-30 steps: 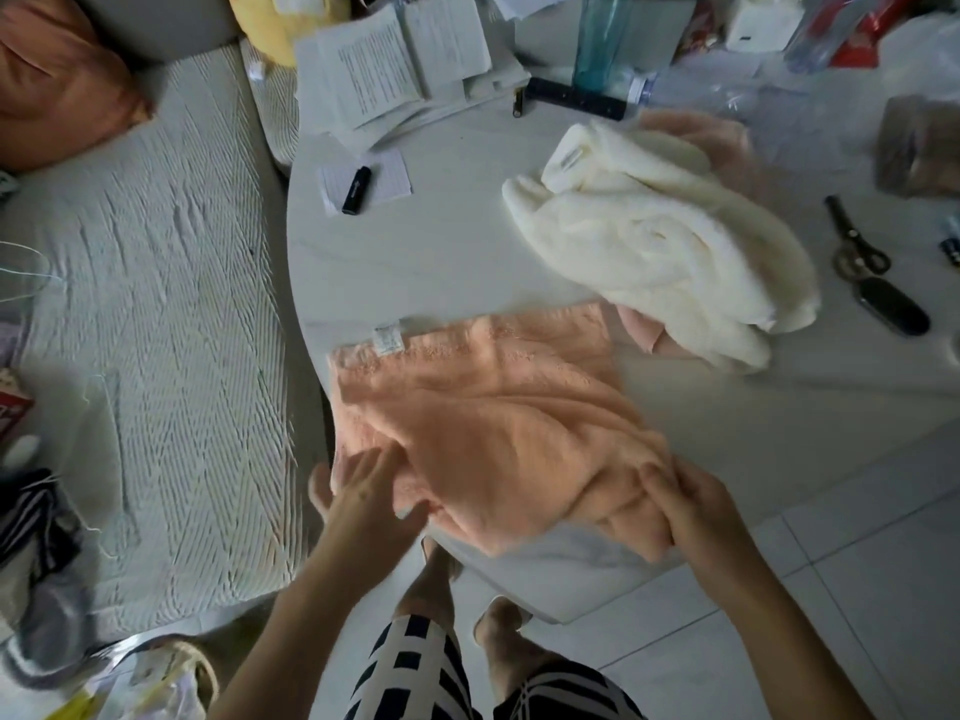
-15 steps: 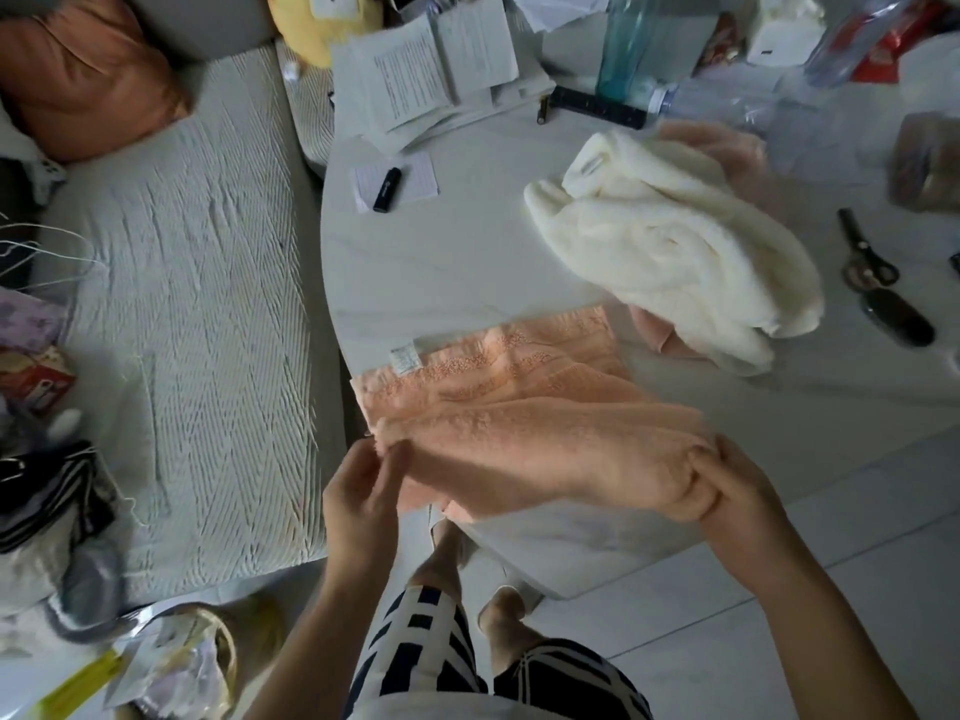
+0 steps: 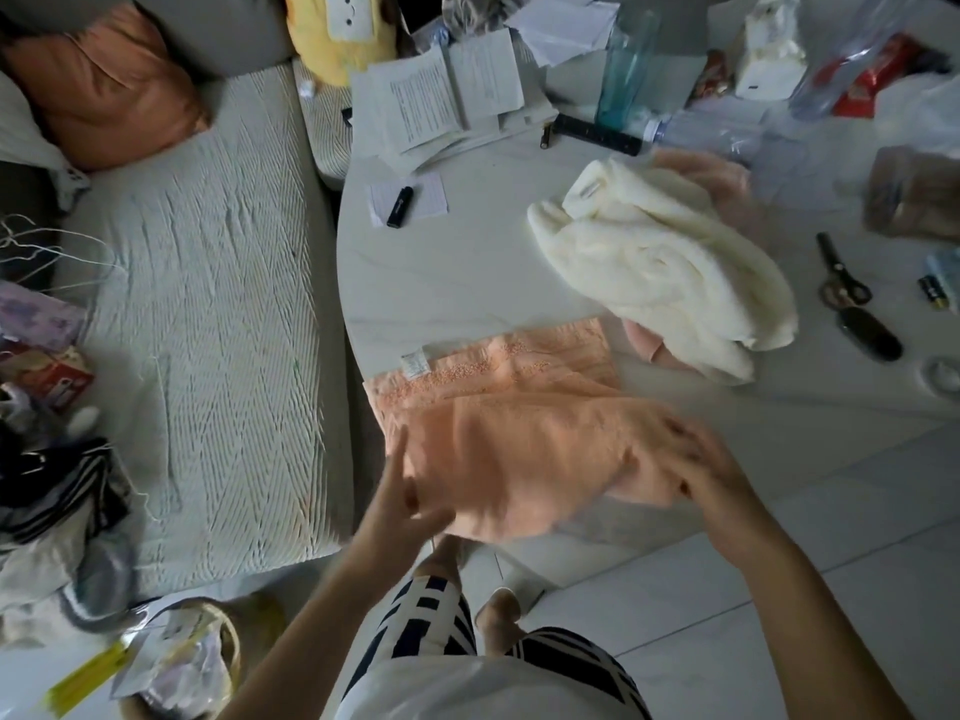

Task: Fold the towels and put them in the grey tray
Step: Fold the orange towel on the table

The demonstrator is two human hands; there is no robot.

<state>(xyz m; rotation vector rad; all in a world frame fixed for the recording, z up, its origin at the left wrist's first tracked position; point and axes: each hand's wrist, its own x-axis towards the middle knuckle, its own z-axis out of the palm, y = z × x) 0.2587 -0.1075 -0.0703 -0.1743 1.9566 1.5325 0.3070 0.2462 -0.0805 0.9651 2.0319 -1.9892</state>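
A peach towel (image 3: 519,449) lies on the white table (image 3: 457,283) at its near edge, its near half folded over the far half, with a white label at the far left corner. My left hand (image 3: 405,496) grips the folded layer's left near corner, thumb on top. My right hand (image 3: 711,475), blurred, holds the right end of the fold. A crumpled cream towel (image 3: 660,267) lies further right, on top of a pink towel (image 3: 701,174) that shows at both ends. No grey tray is in view.
Scissors (image 3: 841,283), a black case (image 3: 872,335) and a battery (image 3: 932,291) lie at the right. Papers (image 3: 447,96), a black marker (image 3: 400,205) and a teal bottle (image 3: 623,65) sit at the back. A quilted sofa (image 3: 197,330) borders the table's left.
Both hands have lifted the peach towel's near edge and carried it forward over the far part, making a fold. The cream towel has not moved.
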